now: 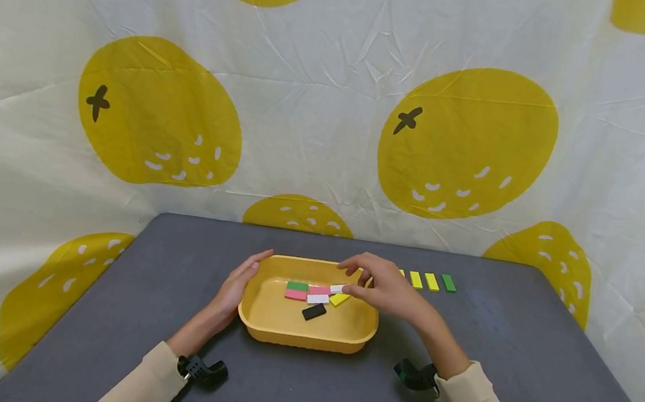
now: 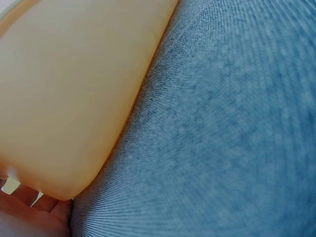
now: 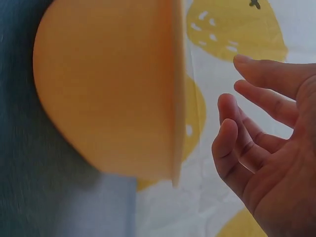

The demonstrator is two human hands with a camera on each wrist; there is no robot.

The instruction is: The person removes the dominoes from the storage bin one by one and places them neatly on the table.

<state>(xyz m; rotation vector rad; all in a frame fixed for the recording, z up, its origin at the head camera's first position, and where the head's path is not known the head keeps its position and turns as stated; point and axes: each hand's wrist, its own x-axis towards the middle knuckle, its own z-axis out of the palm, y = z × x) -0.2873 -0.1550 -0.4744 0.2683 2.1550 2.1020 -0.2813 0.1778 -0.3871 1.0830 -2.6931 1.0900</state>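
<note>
A shallow yellow plastic bin stands on the dark table. Inside it lie small flat domino-like blocks: a green block, a pink block, a white block, a yellow block, a black block and others. My left hand rests along the bin's left outer wall, fingers stretched toward its back corner. Above the right rim hovers my right hand, its fingers apart and loosely bent. The right wrist view shows nothing between the thumb and fingers.
Behind my right hand, yellow blocks and a green block stand spaced in a row, partly hidden at the left end. A white curtain printed with yellow fruit hangs behind the table. Each wrist wears a black camera band.
</note>
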